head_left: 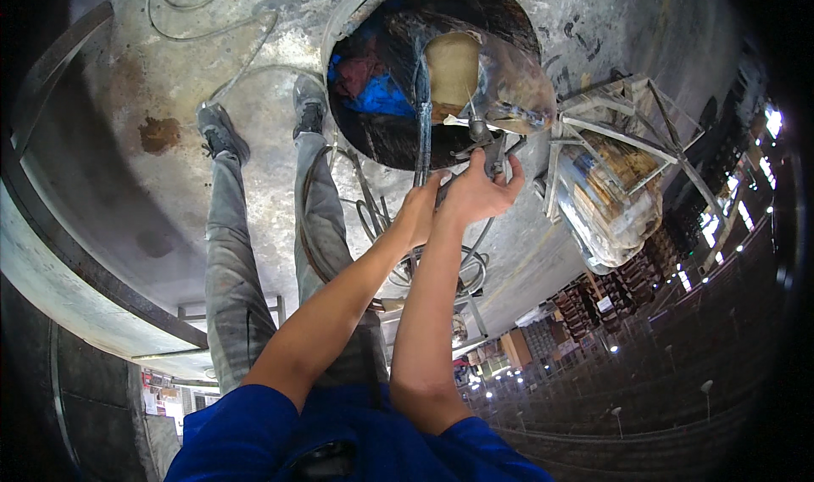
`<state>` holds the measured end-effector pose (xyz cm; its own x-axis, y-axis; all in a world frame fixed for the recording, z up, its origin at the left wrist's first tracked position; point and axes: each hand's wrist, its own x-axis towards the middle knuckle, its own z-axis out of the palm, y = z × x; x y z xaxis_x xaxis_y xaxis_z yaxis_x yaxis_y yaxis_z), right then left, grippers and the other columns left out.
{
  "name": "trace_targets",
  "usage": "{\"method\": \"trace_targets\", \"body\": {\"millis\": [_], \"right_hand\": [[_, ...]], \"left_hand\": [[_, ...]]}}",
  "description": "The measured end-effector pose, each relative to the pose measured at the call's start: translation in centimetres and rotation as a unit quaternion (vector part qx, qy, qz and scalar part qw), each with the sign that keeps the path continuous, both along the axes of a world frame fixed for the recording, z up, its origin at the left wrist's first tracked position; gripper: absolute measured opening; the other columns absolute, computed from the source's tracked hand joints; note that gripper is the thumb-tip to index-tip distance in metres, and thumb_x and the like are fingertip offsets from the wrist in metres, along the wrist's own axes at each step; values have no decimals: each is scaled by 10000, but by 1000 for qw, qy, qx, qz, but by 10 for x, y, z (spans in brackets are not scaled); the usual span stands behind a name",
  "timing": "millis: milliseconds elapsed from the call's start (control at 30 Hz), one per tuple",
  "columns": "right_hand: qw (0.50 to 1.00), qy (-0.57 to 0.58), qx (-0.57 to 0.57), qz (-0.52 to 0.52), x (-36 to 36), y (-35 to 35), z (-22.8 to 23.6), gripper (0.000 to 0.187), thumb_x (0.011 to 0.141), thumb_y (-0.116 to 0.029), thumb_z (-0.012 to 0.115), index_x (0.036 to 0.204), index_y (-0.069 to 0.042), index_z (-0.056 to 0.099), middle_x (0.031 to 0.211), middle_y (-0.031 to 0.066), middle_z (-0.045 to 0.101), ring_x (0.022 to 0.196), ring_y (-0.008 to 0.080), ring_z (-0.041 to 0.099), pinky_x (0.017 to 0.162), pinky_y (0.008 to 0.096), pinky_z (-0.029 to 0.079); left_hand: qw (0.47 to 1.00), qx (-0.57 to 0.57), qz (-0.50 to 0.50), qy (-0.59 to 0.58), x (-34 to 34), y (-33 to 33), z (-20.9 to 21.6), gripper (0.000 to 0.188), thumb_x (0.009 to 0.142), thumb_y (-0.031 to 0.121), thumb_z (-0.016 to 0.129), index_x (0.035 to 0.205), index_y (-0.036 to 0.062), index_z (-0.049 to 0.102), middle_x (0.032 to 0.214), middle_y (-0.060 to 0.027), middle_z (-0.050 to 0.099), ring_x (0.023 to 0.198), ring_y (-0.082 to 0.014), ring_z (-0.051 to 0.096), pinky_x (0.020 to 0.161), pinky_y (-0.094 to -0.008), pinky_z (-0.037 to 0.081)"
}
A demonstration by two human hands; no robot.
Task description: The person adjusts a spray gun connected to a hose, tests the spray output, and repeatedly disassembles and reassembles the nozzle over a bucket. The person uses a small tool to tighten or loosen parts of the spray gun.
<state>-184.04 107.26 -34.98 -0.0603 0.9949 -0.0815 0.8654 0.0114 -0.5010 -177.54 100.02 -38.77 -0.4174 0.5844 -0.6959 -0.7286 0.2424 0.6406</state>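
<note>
Head view: right hand's fingers gripped round-headed grey metal tool; left hand grasp was unclear; snagged dark looped cables below the fingers risked slippage.

floor left of the legs lies open; hose coils and metal frame flank the right grip.

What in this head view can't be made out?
In the head view:
Left hand: fingertips largely hidden behind the right hand and wrist.
Grey tool: grip covered by the hands.
Round container: bottom hidden by its contents.
Thin cable: cut off by the upper edge.
Background goods: too small and dark.
</note>
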Motion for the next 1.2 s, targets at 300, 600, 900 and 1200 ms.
{"method": "trace_targets", "body": {"millis": [300,600,900,1200], "right_hand": [[985,-36,101,135,-4,7,-14,494,824,-162,817,1257,60,727,1084,257,764,961,366,726,911,473,558],[983,-52,87,155,-5,6,-18,486,792,-113,820,1233,74,736,1077,260,775,946,384,739,912,474,559],[975,-93,126,155,-2,2,-12,474,811,-108,784,1248,65,722,1111,299,770,989,468,739,920,533,545],[976,-44,46,209,11,17,-2,499,847,-174,836,1258,83,716,1095,240,788,952,362,751,917,461,566]], "left_hand": [[976,11,0,-216,-16,3,26,477,1178,356,369,1272,-50,601,1124,-239,734,996,-343,702,901,-433,535],[994,3,-103,21,-24,-7,26,409,1121,287,489,1314,-74,486,1084,-339,708,1048,-490,713,863,-499,546],[998,56,-41,8,-10,-8,21,419,1068,242,562,1304,-89,457,1036,-361,702,997,-536,701,832,-540,551],[996,-34,-76,26,-10,-2,25,454,995,156,643,1302,-101,430,987,-384,695,926,-576,693,791,-588,557]]}}
